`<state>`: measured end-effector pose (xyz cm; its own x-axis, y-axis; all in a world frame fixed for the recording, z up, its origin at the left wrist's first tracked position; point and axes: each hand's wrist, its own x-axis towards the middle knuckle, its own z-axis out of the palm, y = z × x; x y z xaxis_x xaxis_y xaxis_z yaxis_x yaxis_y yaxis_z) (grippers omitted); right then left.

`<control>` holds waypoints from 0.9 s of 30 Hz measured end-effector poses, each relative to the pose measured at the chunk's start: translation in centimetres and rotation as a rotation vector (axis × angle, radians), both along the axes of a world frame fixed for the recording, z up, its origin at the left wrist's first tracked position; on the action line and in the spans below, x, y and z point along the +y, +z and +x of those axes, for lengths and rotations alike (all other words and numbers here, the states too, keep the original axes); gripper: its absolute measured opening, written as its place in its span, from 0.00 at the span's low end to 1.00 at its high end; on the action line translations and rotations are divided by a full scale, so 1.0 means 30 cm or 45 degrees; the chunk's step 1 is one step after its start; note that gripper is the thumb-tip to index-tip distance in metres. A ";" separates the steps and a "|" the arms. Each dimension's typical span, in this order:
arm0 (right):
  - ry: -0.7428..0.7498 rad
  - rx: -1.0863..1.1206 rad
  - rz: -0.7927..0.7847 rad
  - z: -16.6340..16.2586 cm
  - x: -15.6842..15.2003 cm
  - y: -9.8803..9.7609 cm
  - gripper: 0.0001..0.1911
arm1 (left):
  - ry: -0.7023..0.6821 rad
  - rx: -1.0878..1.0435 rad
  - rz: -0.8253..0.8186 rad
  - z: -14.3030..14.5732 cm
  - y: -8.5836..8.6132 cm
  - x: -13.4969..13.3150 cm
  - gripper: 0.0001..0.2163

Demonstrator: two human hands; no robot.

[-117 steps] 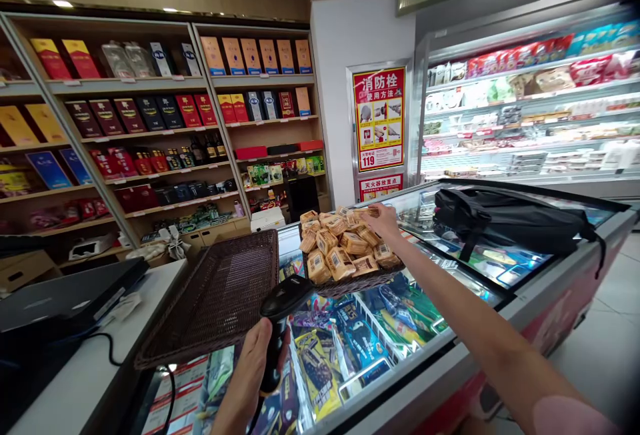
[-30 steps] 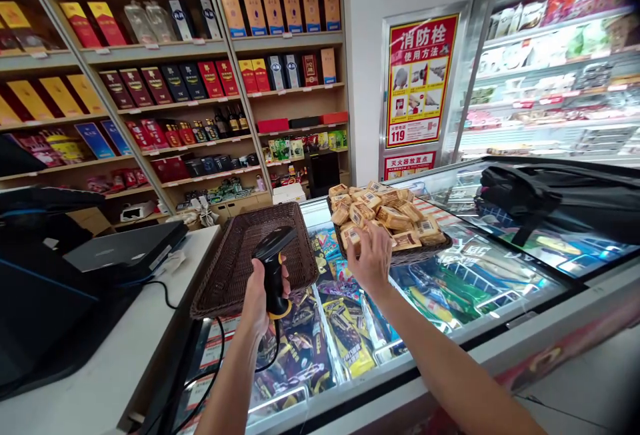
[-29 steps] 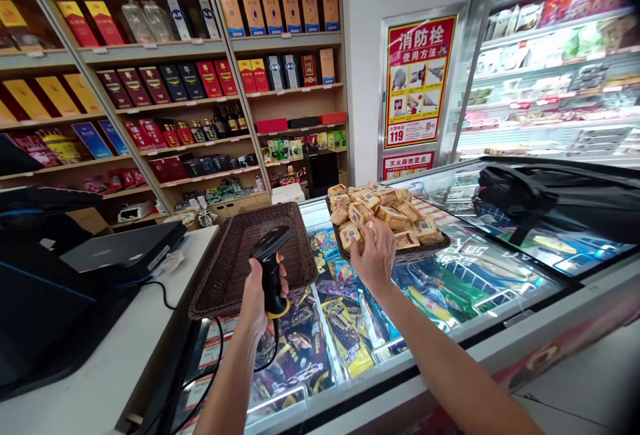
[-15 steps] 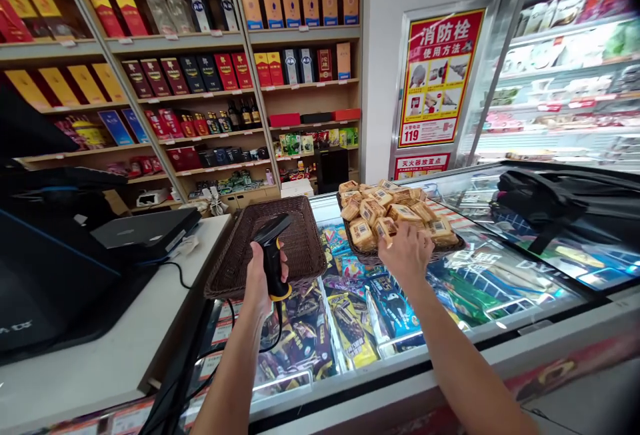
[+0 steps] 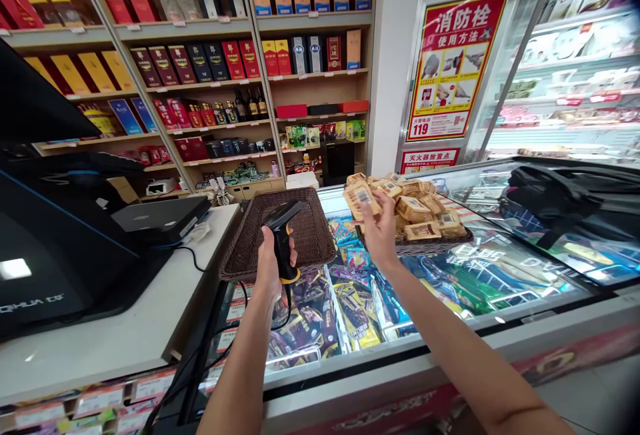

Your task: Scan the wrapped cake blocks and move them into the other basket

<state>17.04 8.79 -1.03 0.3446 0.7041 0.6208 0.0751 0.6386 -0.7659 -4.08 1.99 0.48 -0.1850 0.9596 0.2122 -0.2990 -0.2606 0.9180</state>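
Note:
My left hand (image 5: pixel 271 263) is wrapped round the grip of a black and yellow barcode scanner (image 5: pixel 283 238), its head pointing up and to the right. Behind the scanner lies a dark brown wicker basket (image 5: pixel 311 221) with nothing in it. My right hand (image 5: pixel 381 229) grips a wrapped snack pack (image 5: pixel 362 199), tan with a barcode label facing me, lifted at the left side of a second wicker basket (image 5: pixel 435 246). That basket is heaped with several similar snack packs (image 5: pixel 419 209). Both baskets rest on the glass top of a chest freezer (image 5: pixel 505 288).
On the left, a white counter (image 5: pixel 100 328) bears a black checkout terminal (image 5: pixel 55 248) and a flat dark device (image 5: pixel 160 218). The scanner's cable (image 5: pixel 220 335) trails down leftward. A black bag (image 5: pixel 555 198) lies on the freezer at right. Shelves of boxed bottles (image 5: pixel 200 65) line the back wall.
My right hand has lifted a snack pack from the heap and brought it leftward and up, label showing. My left hand still holds the scanner. The whole view has shifted slightly.

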 end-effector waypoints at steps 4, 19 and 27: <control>0.561 0.349 -0.142 -0.159 0.038 0.054 0.25 | 0.019 -0.054 -0.001 -0.026 0.009 -0.001 0.33; -0.168 -0.446 0.068 -0.180 0.080 -0.143 0.27 | -0.175 0.257 -0.204 -0.104 0.046 -0.042 0.32; -0.212 -0.474 0.069 -0.194 0.090 -0.158 0.27 | -0.220 0.301 -0.244 -0.107 0.058 -0.055 0.32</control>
<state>11.21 11.48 -5.76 0.1962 0.6206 0.7592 0.4465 0.6327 -0.6327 -7.30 0.34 2.24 0.0165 0.9989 0.0431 -0.0971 -0.0413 0.9944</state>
